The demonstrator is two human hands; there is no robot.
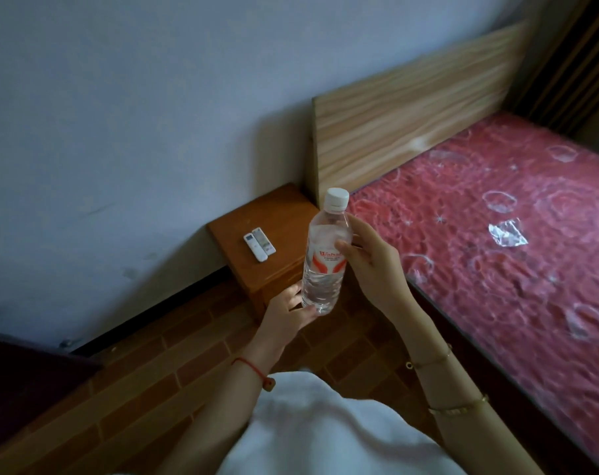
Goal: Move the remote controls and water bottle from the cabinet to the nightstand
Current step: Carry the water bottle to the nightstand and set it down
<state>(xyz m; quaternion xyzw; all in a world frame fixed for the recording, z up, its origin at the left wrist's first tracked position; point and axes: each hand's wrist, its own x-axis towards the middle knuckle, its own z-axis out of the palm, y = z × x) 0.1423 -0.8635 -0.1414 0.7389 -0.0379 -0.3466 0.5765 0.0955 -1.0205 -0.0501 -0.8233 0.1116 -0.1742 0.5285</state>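
- Water bottle (323,255): one, capped and nearly upright, in the air at the middle of the frame, in front of the nightstand (256,234) and not yet on it.
- My right hand (370,265) curls its fingers (346,246) round the bottle's middle; my left hand (287,310) cups the base, fingers loosely bent against it.
- Remote controls (259,247): two, side by side and touching, on the counter top at centre left.
- I judge this the last step: carrying the bottle over.
- Next I must set it upright on bare wood beside the remotes without knocking them, then let go.
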